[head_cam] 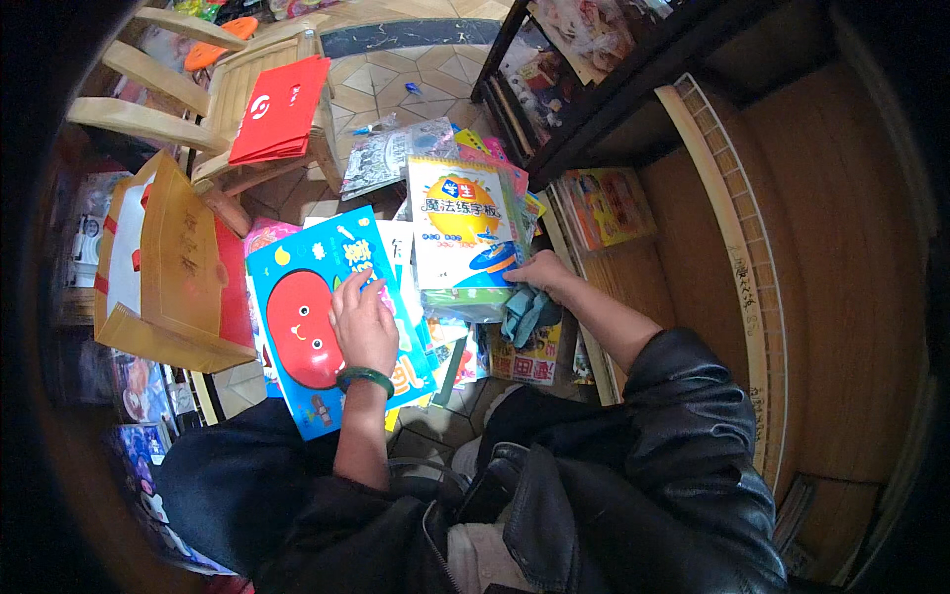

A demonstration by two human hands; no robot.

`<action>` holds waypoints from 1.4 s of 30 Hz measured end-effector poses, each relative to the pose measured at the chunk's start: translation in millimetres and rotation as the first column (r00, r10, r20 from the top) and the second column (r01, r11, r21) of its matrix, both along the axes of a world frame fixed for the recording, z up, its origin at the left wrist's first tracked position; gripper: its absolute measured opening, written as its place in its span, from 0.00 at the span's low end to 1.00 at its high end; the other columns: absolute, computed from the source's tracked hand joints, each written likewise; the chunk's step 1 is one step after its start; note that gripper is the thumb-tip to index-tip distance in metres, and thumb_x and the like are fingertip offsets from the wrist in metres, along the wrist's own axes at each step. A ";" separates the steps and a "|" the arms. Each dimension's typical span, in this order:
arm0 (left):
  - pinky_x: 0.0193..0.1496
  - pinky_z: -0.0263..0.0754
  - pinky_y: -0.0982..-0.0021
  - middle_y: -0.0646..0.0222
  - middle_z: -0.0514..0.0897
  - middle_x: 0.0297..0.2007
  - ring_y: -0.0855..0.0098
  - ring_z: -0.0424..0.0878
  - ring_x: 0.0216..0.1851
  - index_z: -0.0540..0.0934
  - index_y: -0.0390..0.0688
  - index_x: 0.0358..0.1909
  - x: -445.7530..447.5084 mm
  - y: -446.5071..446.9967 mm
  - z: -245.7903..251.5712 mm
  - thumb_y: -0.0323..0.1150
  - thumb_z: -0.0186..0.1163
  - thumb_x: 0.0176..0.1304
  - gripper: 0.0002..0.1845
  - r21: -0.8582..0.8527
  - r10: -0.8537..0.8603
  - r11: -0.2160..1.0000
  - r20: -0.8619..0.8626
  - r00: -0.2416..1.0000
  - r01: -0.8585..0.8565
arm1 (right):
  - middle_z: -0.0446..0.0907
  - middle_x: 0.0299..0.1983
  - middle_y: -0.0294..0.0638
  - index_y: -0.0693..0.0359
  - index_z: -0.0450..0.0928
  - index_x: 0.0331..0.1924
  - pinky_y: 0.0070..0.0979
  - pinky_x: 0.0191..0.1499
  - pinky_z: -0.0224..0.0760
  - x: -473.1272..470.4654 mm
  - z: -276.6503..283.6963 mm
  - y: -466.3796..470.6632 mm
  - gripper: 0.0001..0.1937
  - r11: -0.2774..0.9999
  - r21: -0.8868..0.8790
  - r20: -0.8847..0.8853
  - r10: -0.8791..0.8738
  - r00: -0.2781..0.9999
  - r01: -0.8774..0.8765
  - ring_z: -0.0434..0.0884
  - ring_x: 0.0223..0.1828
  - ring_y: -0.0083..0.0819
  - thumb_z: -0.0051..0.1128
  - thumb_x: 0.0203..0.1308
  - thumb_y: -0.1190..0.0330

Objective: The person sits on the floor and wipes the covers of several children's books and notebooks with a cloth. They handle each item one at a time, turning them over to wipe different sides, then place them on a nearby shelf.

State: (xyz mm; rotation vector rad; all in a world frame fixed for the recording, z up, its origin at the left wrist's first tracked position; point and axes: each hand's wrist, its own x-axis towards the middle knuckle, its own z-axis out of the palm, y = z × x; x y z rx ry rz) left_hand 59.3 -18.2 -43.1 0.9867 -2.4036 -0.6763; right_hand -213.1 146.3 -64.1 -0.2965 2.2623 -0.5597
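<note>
My left hand [365, 327], with a green bangle at the wrist, lies flat with fingers apart on a blue children's book [300, 412]. That book has a large red smiling figure on its cover and lies tilted over other books. My right hand [548, 273] pinches the lower right corner of a white spiral-bound writing-board book [453, 256]. A crumpled teal cloth [525, 312] hangs just below the right hand; whether the fingers hold it too is hidden. Under the white book is a green item in clear plastic [464, 301].
A wooden chair [167, 82] bearing red folders [278, 111] stands at upper left, beside a gold paper bag [178, 275]. On the right runs a wooden shelf unit [705, 245] with packaged books [608, 204]. More books [527, 356] lie on the tiled floor [386, 74].
</note>
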 end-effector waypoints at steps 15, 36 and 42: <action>0.56 0.74 0.61 0.38 0.60 0.68 0.51 0.79 0.53 0.63 0.27 0.65 -62.1 58.5 -36.4 0.27 0.55 0.63 0.29 0.414 -0.087 0.909 0.061 0.994 0.054 | 0.83 0.40 0.47 0.70 0.79 0.46 0.31 0.42 0.79 -6.4 -8.7 15.7 0.26 0.985 -0.120 0.066 -0.115 0.991 0.122 0.84 0.38 0.34 0.75 0.45 0.63; 0.45 0.80 0.64 0.41 0.76 0.55 0.53 0.84 0.44 0.72 0.30 0.58 -48.7 87.1 10.9 0.28 0.59 0.62 0.23 0.474 -0.190 0.852 -0.116 0.975 0.223 | 0.86 0.35 0.46 0.66 0.82 0.37 0.36 0.40 0.83 -18.4 20.5 46.7 0.15 0.902 0.043 0.556 -0.380 0.740 0.430 0.87 0.32 0.37 0.70 0.52 0.62; 0.36 0.79 0.67 0.46 0.81 0.47 0.62 0.85 0.33 0.71 0.27 0.57 -53.7 72.6 16.2 0.28 0.62 0.62 0.23 0.849 0.109 0.502 -0.253 0.961 0.167 | 0.86 0.35 0.46 0.68 0.82 0.38 0.34 0.38 0.83 -20.4 29.0 50.2 0.16 0.917 -0.080 0.369 -0.337 0.866 0.391 0.86 0.31 0.35 0.71 0.53 0.63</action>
